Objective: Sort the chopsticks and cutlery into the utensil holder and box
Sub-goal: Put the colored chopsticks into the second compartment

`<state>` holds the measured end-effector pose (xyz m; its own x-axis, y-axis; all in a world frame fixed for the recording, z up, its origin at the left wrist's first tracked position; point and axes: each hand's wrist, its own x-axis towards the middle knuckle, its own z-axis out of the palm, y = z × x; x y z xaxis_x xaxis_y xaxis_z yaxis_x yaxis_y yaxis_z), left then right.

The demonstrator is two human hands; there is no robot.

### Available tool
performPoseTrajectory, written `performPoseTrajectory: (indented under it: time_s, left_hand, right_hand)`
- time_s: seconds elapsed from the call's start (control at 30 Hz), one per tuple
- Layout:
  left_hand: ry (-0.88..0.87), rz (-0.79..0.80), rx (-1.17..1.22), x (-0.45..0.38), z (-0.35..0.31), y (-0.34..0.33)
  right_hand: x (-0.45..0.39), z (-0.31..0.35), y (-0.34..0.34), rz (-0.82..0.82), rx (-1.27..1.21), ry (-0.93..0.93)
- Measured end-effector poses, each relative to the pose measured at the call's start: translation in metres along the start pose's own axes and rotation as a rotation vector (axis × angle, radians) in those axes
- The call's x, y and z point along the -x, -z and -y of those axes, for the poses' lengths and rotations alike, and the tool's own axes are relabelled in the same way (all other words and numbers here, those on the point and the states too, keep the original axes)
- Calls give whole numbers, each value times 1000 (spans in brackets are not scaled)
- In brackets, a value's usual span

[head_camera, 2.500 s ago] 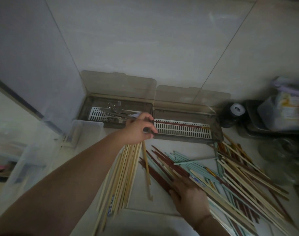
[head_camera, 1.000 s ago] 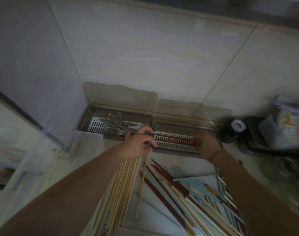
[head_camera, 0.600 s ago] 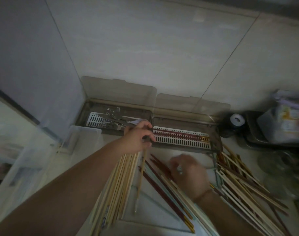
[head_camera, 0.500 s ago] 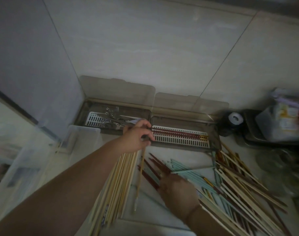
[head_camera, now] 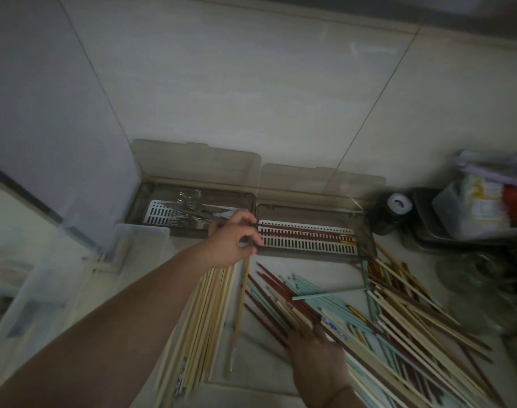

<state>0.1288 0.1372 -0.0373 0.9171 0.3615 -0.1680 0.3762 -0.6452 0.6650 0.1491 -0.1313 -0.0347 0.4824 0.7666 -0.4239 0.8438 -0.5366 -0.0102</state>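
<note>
At centre frame my left hand (head_camera: pixel 232 241) grips a bundle of pale wooden chopsticks (head_camera: pixel 205 313); lower right, my right hand (head_camera: pixel 317 359) presses flat on the mixed chopstick pile (head_camera: pixel 378 313) on the bench (head_camera: pixel 304 269). I'd best pinch one red pair cleanly, then lay it lengthwise in the right utensil box (head_camera: pixel 310 238)

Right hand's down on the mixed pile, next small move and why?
Probably close the right hand on the dark red chopsticks under its fingertips and carry them to the right box, which already holds red ones. The left hand is busy, its grip shut on the pale wooden bundle.
</note>
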Motion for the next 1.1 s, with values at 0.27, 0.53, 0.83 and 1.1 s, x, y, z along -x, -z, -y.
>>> performPoseTrajectory:
  time_s: [0.27,0.53,0.83,1.1]
  left_hand:
    - [6,-31,-6,-2,3,-5]
    - [-26,-42,15,-2,4,-4]
    - [-15,-30,-5,-1,4,-3]
    - [-8,-55,25,-3,4,-7]
  right_hand:
    - [-36,-66,86,-191,-139,-17]
    - [-137,-117,100,-261,-379,-115]
    - [-163,-111,68,-150,-465,-117]
    - [-66,-76,36,-699,-259,144]
